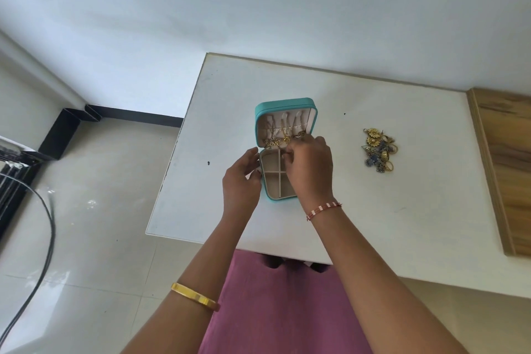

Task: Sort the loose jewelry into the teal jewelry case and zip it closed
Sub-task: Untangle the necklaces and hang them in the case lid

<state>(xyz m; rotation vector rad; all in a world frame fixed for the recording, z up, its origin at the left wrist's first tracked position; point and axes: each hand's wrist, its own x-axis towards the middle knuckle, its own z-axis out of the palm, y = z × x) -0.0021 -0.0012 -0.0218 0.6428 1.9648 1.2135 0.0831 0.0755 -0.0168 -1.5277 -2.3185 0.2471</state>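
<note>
The teal jewelry case point(286, 105) lies open on the white table point(373, 210), its lid raised at the far side. Gold necklaces point(283, 138) hang inside the lid. The tray below has cream compartments point(271, 164). My left hand point(240, 181) rests against the tray's left edge, fingers apart. My right hand point(309, 167) hovers over the tray's right half with fingers pinched near the lid's lower edge; what they hold is hidden. A pile of loose jewelry point(379, 149), gold and blue pieces, sits on the table to the right of the case.
A wooden panel point(502, 169) borders the table's right side. The table's left edge point(172, 152) drops to a pale tiled floor. Black cables point(46, 238) and a dark frame lie on the floor at far left. A white wall stands behind the table.
</note>
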